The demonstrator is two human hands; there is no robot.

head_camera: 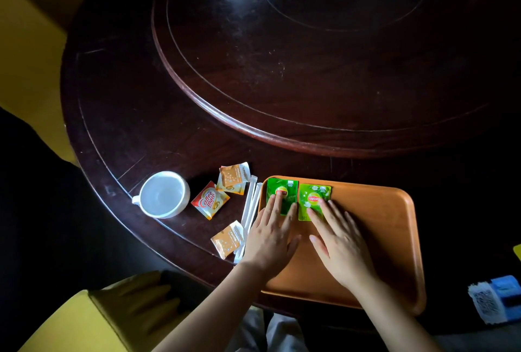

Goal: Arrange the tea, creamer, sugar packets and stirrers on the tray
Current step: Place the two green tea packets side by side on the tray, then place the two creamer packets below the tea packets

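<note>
Two green tea packets lie side by side in the far left corner of the orange tray point(375, 219). My left hand point(272, 234) lies flat with its fingertips on the left tea packet point(287, 189). My right hand point(339, 241) lies flat with its fingertips on the right tea packet point(311, 200). Left of the tray, on the table, are a red-and-white creamer packet point(210, 202), two orange sugar packets point(233, 178) point(227, 239), and white wrapped stirrers point(251, 207) along the tray's left edge.
A white cup point(163, 195) stands left of the packets. A raised round turntable point(296, 49) fills the middle of the dark wooden table. A yellow chair point(84, 320) is at the lower left. A blue-and-white object point(496, 299) lies at the right edge.
</note>
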